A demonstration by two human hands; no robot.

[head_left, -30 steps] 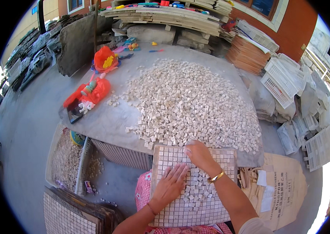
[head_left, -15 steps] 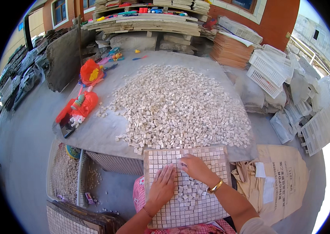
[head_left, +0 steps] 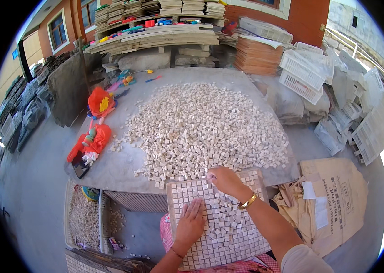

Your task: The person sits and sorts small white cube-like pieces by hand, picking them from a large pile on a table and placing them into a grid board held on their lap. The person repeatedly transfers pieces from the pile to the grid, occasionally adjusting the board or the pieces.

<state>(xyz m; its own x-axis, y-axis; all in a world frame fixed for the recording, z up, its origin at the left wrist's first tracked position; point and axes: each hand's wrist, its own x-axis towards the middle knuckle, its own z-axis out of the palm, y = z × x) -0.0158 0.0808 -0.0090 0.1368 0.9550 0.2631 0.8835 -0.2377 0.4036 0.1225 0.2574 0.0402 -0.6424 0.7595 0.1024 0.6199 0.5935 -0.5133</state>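
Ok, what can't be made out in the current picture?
Head view: whether the right hand has anything in its grip; too small, partly covered by the hand itself.
Head view: the patch of gridded board beneath the left hand, which covers it.
Head view: the rest of the stacked boards, cut off by the bottom edge.
Head view: part of the pink checked cloth, hidden under the gridded board.
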